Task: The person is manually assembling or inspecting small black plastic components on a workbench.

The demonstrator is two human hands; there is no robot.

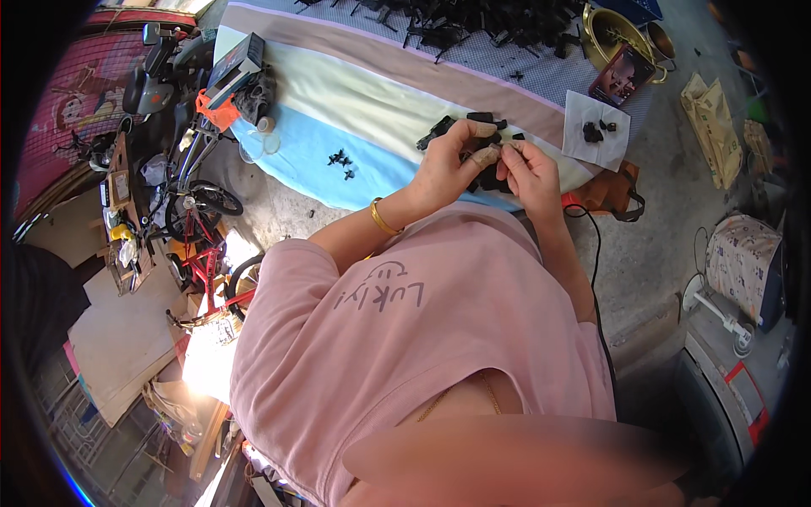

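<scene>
Currently both hands pinch 1 small black plastic part [488, 145] between them: left hand [452, 165] grips it, right hand [528, 169] fingers work its end, held up close for alignment. Loose black clips [340, 160] lie left of them on the striped cloth [338, 93].

I see a gold bowl [610, 35], a white paper sheet [596, 128] and a red bicycle [199, 253].

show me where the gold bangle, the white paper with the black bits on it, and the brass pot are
gold bangle [382, 221], head view, on the band at the left wrist
white paper [591, 152], head view, bare lower part
brass pot [601, 52], head view, on its rim
</scene>
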